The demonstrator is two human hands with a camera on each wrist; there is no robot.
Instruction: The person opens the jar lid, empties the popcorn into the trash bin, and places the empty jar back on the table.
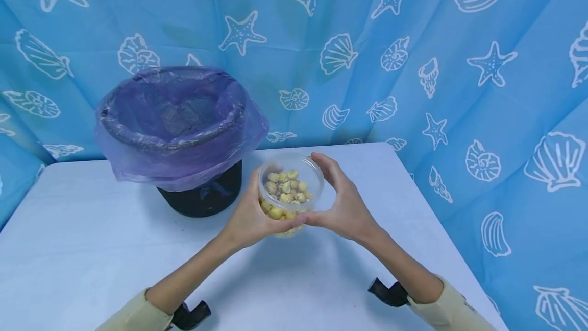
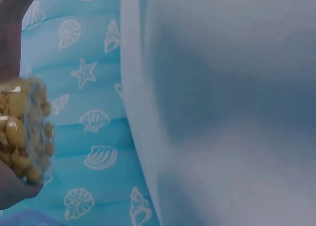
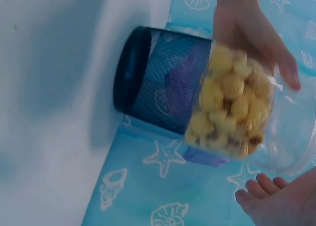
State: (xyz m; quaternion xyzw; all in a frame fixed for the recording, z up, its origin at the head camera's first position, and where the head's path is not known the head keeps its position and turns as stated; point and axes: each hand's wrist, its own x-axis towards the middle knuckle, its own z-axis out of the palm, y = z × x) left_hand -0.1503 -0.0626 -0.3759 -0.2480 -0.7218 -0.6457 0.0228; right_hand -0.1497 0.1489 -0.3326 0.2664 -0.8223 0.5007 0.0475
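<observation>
A clear plastic jar (image 1: 317, 178) of yellow popcorn (image 1: 286, 188) is held up over the table, tilted so its round top shows in the head view. My left hand (image 1: 254, 218) grips its left side, with the thumb across the front. On the right, my right hand (image 1: 342, 208) curves around the upper part near the rim, its thumb at the front beside the left thumb. The popcorn (image 3: 232, 102) fills the lower part of the jar in the right wrist view, where the left hand (image 3: 249, 31) and right-hand fingertips (image 3: 261, 189) lie on opposite sides.
A black mesh bin (image 1: 202, 193) lined with a purple plastic bag (image 1: 184, 160) stands at the table's back left. A white cloth covers the table (image 1: 92, 249). Behind hangs a blue curtain (image 1: 275, 24) with white shells and starfish.
</observation>
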